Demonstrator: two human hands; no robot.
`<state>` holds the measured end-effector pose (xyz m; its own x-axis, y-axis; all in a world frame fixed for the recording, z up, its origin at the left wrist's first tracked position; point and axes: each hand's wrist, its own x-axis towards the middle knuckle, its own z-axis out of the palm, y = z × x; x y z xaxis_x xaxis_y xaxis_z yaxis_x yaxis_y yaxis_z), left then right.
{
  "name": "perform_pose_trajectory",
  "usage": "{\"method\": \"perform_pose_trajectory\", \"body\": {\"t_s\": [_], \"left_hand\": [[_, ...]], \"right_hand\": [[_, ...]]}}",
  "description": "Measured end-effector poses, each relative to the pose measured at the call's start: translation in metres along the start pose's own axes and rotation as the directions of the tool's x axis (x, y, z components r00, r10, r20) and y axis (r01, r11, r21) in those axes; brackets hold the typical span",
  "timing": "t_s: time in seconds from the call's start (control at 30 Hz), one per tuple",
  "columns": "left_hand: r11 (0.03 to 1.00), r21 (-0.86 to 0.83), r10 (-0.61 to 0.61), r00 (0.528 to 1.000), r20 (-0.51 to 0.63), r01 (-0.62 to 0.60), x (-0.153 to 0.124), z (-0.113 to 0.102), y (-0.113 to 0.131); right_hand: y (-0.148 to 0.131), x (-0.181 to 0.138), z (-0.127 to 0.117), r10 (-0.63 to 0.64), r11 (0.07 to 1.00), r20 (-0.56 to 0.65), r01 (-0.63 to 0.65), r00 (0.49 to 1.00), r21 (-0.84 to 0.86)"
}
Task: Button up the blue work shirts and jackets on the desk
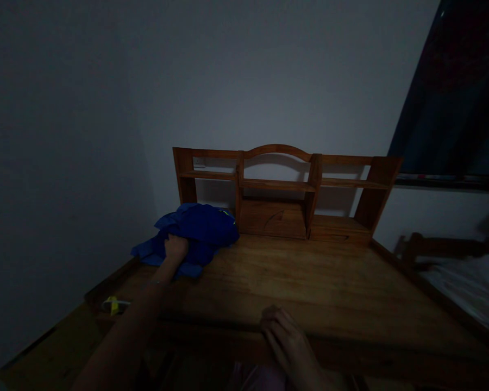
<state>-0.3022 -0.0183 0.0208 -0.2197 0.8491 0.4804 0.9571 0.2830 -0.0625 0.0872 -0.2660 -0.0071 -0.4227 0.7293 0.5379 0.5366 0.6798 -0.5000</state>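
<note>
A crumpled blue cloth (199,228) lies at the back left of a wooden desk (309,282). My left hand (175,247) reaches out over the desk and is closed on the near side of the blue cloth. My right hand (287,339) rests on the desk's front edge, its fingers curled over the edge with nothing in them that I can see.
A low wooden shelf unit (281,190) stands at the back of the desk against the grey wall. A small yellow and white object (114,305) lies at the desk's left edge. A bed with a wooden frame (460,271) is to the right. The room is dim.
</note>
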Motion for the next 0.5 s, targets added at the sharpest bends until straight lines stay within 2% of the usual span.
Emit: {"method": "perform_pose_trajectory", "body": {"t_s": [0.13,0.27,0.37,0.43,0.5], "left_hand": [[1.000,-0.004,0.007,1.000,-0.001,-0.007,-0.002,0.002,-0.002],[1.000,-0.009,0.008,1.000,-0.014,-0.008,-0.004,0.003,-0.004],[1.000,-0.015,0.009,1.000,-0.024,-0.010,-0.004,0.002,-0.005],[1.000,-0.019,0.008,1.000,-0.028,-0.009,-0.004,0.002,-0.004],[1.000,-0.022,0.005,0.999,-0.032,-0.006,-0.005,0.003,-0.004]], "right_hand": [[0.000,-0.006,-0.008,0.087,0.995,-0.118,-0.081,0.989,0.050],[0.002,-0.018,-0.039,0.251,0.968,-0.255,-0.244,0.934,0.059],[0.011,-0.035,-0.079,0.368,0.928,-0.345,-0.364,0.864,0.078],[0.017,-0.054,-0.108,0.398,0.909,-0.439,-0.411,0.806,0.069],[0.020,-0.075,-0.134,0.374,0.896,-0.600,-0.442,0.707,0.038]]}}
